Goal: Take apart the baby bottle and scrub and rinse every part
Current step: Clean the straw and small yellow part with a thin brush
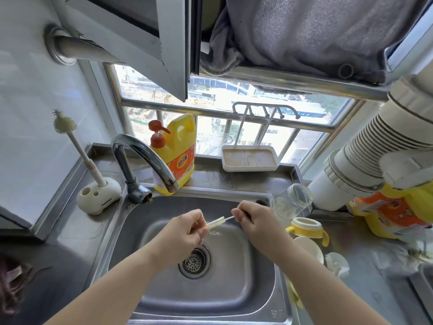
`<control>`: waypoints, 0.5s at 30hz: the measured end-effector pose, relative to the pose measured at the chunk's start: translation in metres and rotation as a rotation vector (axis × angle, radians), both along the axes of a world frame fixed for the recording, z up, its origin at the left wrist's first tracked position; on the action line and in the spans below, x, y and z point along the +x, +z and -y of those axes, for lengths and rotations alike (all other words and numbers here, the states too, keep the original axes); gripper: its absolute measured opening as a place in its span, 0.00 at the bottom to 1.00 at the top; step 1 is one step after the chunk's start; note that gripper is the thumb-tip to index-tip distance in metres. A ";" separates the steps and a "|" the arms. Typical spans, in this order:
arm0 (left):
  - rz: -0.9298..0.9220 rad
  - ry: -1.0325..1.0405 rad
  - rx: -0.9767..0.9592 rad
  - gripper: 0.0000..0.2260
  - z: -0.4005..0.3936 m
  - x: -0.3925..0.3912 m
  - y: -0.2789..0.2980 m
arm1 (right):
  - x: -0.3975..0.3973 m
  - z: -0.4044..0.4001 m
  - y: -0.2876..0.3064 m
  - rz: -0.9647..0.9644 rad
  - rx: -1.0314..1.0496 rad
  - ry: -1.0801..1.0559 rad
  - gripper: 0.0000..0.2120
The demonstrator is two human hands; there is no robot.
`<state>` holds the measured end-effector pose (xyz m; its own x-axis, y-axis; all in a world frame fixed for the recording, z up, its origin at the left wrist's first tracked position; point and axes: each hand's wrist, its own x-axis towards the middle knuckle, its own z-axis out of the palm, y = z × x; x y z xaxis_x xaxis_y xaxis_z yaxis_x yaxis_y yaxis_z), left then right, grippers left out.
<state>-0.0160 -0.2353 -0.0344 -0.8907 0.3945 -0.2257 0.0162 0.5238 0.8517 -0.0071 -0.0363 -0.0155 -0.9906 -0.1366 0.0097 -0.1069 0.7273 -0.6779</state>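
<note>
Stainless-steel sink [253, 287], lower centre of the frame, single basin with a round perforated drain strainer [194, 262] at its middle. Grey towel-like cloth [304, 34], top right, draped over a metal rail. Curved chrome faucet [143, 158], left of centre, spout ending above the basin's back edge. Yellow dish-soap jug with a red pump top [174, 153], centre, standing on the ledge just behind the faucet's spout. White tray with a wood-grain floor [249, 158], right of the jug on the same ledge, under the window. Clear glass baby bottle body [291, 201], right of centre, lying tilted on the counter at the sink's back right corner, mouth toward the upper right. Yellow bottle collar with side handles and a cream-coloured top [307, 228], just below the glass body, on the counter by the sink's right rim. White brush stand with a pale long-handled silicone brush [98, 195], left of the frame, brush leaning toward the upper left. Left hand [185, 233], centre, over the basin, fingers curled, pinching a thin translucent straw-like tube [216, 223]. Right hand [253, 219], just right of it, fingertips pinching a slim white rod [229, 218] that enters the tube's upper right end.
</note>
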 end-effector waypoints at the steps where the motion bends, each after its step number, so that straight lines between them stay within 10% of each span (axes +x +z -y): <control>1: -0.032 -0.002 -0.006 0.09 0.000 0.000 -0.001 | 0.003 0.006 -0.003 0.005 0.005 0.022 0.12; 15: 0.056 0.143 0.143 0.09 0.003 0.001 -0.007 | 0.003 -0.009 -0.004 -0.026 -0.051 -0.045 0.14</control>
